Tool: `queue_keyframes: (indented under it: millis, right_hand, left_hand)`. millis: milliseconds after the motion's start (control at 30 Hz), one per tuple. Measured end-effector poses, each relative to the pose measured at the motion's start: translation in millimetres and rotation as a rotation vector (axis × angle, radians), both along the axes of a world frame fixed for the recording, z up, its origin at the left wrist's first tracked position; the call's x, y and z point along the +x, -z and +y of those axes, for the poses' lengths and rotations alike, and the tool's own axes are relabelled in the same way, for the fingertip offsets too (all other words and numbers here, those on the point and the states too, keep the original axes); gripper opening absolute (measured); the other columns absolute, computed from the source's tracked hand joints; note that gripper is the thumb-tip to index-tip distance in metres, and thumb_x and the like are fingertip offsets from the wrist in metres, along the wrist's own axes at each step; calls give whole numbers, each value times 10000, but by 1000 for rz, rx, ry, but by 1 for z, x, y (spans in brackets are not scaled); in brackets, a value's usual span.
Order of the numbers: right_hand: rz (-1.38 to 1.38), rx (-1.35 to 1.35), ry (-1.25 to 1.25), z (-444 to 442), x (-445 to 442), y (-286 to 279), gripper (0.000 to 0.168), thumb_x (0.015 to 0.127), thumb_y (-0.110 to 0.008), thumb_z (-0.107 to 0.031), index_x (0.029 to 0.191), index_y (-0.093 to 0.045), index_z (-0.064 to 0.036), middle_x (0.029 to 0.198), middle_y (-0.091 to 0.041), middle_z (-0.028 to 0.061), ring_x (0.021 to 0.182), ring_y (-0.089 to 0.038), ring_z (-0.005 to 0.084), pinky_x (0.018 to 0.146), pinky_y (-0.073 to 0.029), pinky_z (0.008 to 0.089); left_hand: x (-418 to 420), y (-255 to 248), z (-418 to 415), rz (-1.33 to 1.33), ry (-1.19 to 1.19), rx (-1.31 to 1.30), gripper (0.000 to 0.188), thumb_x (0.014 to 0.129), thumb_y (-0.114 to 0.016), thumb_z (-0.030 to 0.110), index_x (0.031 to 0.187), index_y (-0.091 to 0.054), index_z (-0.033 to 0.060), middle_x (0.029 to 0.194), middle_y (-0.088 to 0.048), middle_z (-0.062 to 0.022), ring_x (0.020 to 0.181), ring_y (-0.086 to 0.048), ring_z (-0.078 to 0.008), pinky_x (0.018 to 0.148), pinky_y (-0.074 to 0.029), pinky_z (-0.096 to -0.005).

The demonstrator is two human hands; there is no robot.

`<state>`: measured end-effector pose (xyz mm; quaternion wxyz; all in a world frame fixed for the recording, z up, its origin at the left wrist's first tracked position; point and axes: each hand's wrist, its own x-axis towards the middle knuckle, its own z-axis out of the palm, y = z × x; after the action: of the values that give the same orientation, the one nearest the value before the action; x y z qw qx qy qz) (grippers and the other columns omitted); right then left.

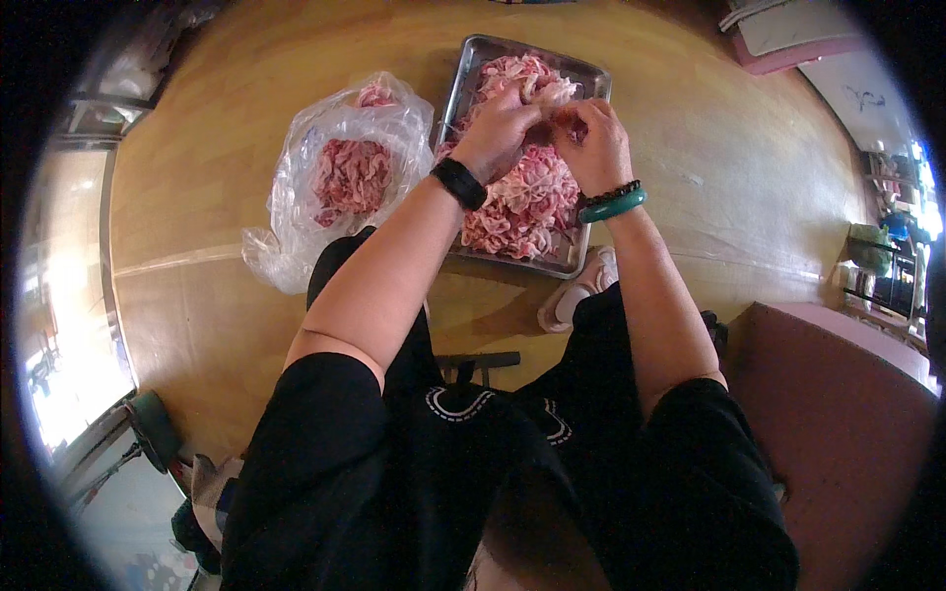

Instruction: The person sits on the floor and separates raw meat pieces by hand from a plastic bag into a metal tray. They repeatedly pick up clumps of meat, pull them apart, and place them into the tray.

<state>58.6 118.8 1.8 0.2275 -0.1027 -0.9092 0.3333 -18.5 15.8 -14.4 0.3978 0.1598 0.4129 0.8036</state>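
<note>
Over the metal tray [589,78], my left hand [497,134] and my right hand [597,148] work close together. The fingers of my left hand pinch a pale, fatty piece of raw meat [556,94]. My right hand's fingers are curled on a reddish bit of meat, partly hidden by the fingers. Below my hands, a heap of pink and white raw meat pieces [521,210] fills the near part of the tray. More meat [517,70] lies at its far end. Left of the tray, a clear plastic bag [295,159] lies spread around another clump of raw meat [355,176].
Tray and bag rest on a wood-look floor [207,185]. My shoe [573,299] is at the tray's near right corner. A reddish-brown piece of furniture [835,399] stands at the right, with a rack [890,270] beyond it. Bright glass panels [74,244] line the left.
</note>
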Motion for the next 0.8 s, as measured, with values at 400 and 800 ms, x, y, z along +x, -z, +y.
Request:
queue_keyframes:
  millis: [400, 800]
  right_hand:
    - [149, -707, 152, 18, 4, -12, 73, 655, -514, -74, 642, -490, -7, 592, -505, 65, 518, -496, 157, 466, -404, 268]
    - [-283, -167, -38, 30, 6, -4, 256, 683, -594, -154, 915, -524, -72, 790, -571, 104, 691, -555, 208, 606, -438, 274]
  left_hand:
    - [-18, 5, -8, 251, -44, -167, 314, 785, -396, 74, 1088, -372, -1, 892, -511, -68, 744, -528, -140, 678, -441, -255]
    - [-13, 27, -11, 490, -147, -79, 158, 790, -466, 93, 933, -491, 31, 701, -496, -47, 595, -527, -117, 534, -449, -232]
